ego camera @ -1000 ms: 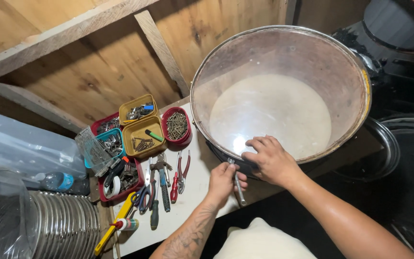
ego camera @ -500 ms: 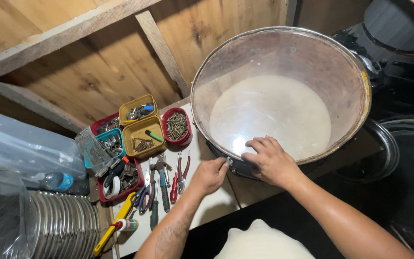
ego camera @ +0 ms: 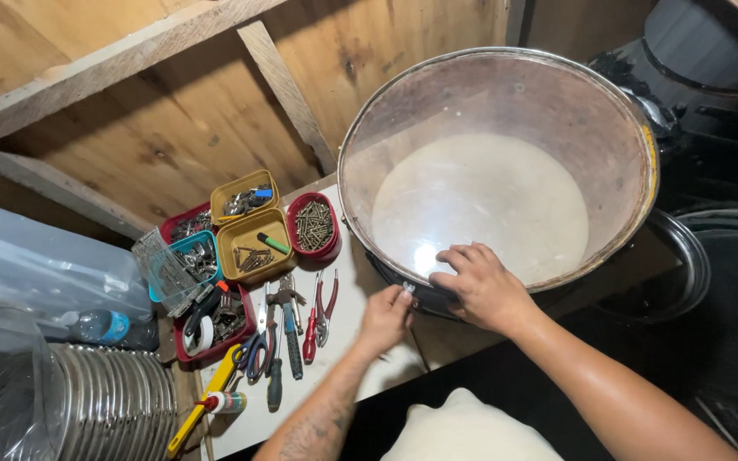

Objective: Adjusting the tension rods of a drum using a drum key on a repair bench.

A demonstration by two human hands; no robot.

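Big metal pot (ego camera: 506, 111) stands tilted w/ its mouth toward the camera, pale bottom showing inside, near rim resting at the bench (ego camera: 348, 299) edge. R hand (ego camera: 482, 286) lies flat over that near rim, fingers spread and curled onto the inside, palm pressing down; not a closed grasp, more a brace. L hand (ego camera: 386, 318) sits just left of it, fingertips pinched at a small shiny bit on the rim's outer band; can't tell whether it's a screw, rivet or a tool tip, too small.

Progress, as a judgement: work looks mid-way at one spot on the rim, w/ the pot steadied and something small being set or turned there. No finished row of fasteners can be made out, so what's left can't be judged.

Left of the pinch: pliers (ego camera: 319, 309) w/ red handles, more hand tools beside them, then yellow, red and blue trays (ego camera: 254, 248) of screws and bits. Further left a ribbed metal drum (ego camera: 87, 410), cut off by the frame. Right of the brace a dark lid (ego camera: 685, 273), partly hidden under the pot.
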